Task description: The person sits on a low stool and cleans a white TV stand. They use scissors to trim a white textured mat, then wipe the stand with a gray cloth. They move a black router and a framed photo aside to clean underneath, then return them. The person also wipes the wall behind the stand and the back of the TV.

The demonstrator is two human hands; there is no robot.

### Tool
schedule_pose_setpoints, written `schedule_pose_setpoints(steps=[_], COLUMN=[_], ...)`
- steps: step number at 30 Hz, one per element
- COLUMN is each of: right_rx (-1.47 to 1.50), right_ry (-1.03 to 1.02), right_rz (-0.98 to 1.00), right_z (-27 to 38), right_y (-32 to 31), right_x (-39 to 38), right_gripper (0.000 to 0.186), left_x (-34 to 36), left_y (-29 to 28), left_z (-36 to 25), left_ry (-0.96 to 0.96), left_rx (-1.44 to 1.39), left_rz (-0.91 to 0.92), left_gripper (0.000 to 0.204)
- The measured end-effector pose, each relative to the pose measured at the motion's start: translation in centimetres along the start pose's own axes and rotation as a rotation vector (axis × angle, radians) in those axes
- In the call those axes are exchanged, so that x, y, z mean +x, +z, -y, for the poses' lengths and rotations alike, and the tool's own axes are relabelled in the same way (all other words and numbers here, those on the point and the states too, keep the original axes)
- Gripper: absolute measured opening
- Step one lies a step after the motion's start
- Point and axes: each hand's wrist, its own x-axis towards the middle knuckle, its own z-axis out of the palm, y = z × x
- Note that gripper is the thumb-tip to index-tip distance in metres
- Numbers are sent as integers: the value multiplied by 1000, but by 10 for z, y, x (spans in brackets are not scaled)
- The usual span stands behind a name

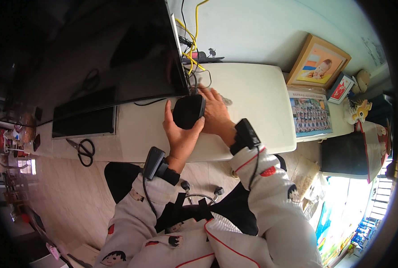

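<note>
Head view: small black box [188, 111] at centre frame, just below the right corner of the big dark screen [118, 58], over the white surface [252, 98]. Left hand [179, 134] cupped under and around the box, clasping it from below. Right hand [215, 111] flat and spread behind the box, touching its far side. Yellow and black cables [189, 49] above, near the box; whether any is plugged in, hidden. Scissors [85, 151] lower left. Framed picture [319, 62] upper right. Judged: box lifted, not yet set down.
</note>
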Motion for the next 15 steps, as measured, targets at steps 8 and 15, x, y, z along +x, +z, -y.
schedule_pose_setpoints(steps=[8,15], right_rx=[-128,111], right_ry=[-330,7], right_rz=[-52,-155], right_z=[-34,-93], right_y=[7,-6], right_x=[59,75], right_gripper=[59,60], left_x=[0,-8], left_y=[-10,-16], left_z=[5,17], left_ry=[230,185], left_rx=[288,313], left_rz=[-23,33], left_gripper=[101,105])
